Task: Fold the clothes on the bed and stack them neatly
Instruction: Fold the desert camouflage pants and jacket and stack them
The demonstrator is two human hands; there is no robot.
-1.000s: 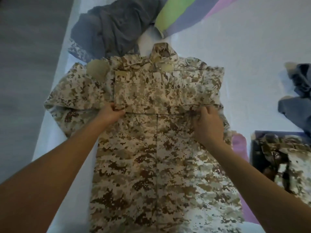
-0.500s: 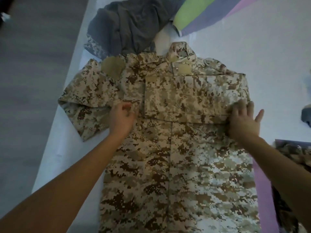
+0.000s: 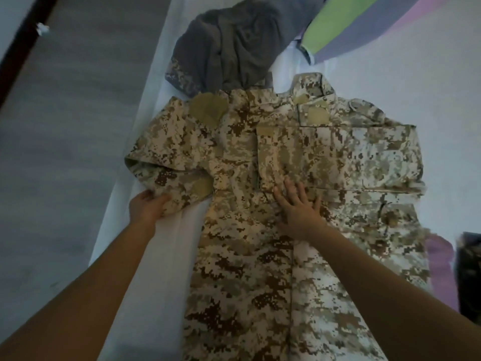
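A desert-camouflage jacket (image 3: 260, 269) lies flat on the white bed (image 3: 166, 246), collar pointing away from me. Its right sleeve is folded across the chest. The left sleeve (image 3: 169, 162) sticks out toward the bed's left edge. My left hand (image 3: 147, 208) grips the cuff end of that sleeve. My right hand (image 3: 299, 207) lies flat with spread fingers on the jacket's middle, just below the folded sleeve.
A crumpled grey garment (image 3: 229, 45) lies beyond the collar. A green, purple and pink striped cloth (image 3: 351, 24) is at the far right. A dark folded stack (image 3: 471, 272) and a pink cloth (image 3: 440, 267) sit at the right edge. The grey floor (image 3: 65, 152) is left of the bed.
My left hand moved from the jacket's chest out to the left sleeve's end and took hold of it. My right hand moved from the right side to the middle of the jacket.
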